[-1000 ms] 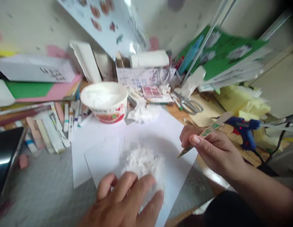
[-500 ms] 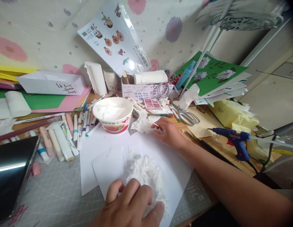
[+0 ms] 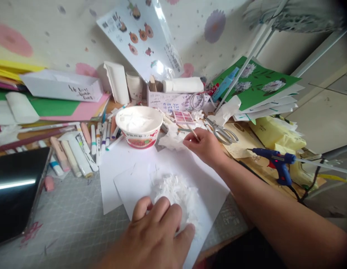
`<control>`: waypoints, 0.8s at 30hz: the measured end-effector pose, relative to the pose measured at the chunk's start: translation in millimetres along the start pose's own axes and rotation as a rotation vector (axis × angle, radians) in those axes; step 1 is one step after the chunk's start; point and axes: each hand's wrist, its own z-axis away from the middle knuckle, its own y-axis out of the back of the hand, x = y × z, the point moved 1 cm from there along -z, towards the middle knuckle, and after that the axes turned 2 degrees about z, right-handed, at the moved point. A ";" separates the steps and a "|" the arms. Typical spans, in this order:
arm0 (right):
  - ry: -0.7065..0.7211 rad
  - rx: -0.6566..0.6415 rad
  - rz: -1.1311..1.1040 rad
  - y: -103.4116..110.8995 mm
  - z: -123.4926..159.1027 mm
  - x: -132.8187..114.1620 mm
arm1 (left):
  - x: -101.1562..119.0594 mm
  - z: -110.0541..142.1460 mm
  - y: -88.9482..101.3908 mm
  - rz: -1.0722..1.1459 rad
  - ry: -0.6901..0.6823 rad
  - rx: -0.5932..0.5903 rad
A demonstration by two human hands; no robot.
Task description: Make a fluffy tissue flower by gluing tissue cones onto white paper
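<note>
My left hand (image 3: 159,231) rests over a ruffled white tissue-paper piece (image 3: 177,192) lying on white paper sheets (image 3: 140,168). Its fingers are bent and apart, and their tips are partly hidden against the tissue. My right hand (image 3: 205,145) reaches forward with closed fingers pinching a thin pale stick (image 3: 193,132), whose upper end pokes up above the fingers. Crumpled white tissue (image 3: 172,140) lies right beside the right fingertips; whether they touch it I cannot tell. Just behind stands a paper noodle bowl (image 3: 141,138) with white material inside.
Markers (image 3: 93,140) lie at the left, near a dark tablet (image 3: 19,186) on a grey cutting mat (image 3: 78,216). Scissors (image 3: 222,132) and a pink palette (image 3: 184,117) sit behind my right hand. A blue glue gun (image 3: 280,160) with a red light stands at the right.
My right hand moved from the right side, where it held a pointed stick with green marks, forward to the crumpled tissue. The left hand stays on the ruffled tissue piece. The view shifted slightly.
</note>
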 end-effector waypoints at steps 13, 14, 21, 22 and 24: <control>0.310 -0.704 -0.331 34.0 83.4 -30.5 | 10.6 -2.3 5.9 0.095 0.095 0.063; 0.303 -0.696 -0.335 35.6 84.0 -29.6 | 10.1 -2.1 5.0 0.104 0.108 0.053; 0.268 -0.684 -0.385 38.8 87.3 -26.7 | 8.1 -1.0 6.0 0.127 0.097 0.063; 0.262 -0.689 -0.390 38.3 87.6 -26.6 | 8.0 -1.0 6.0 0.124 0.103 0.055; 0.256 -0.695 -0.406 37.6 87.6 -26.4 | 7.8 -1.1 5.6 0.119 0.089 0.058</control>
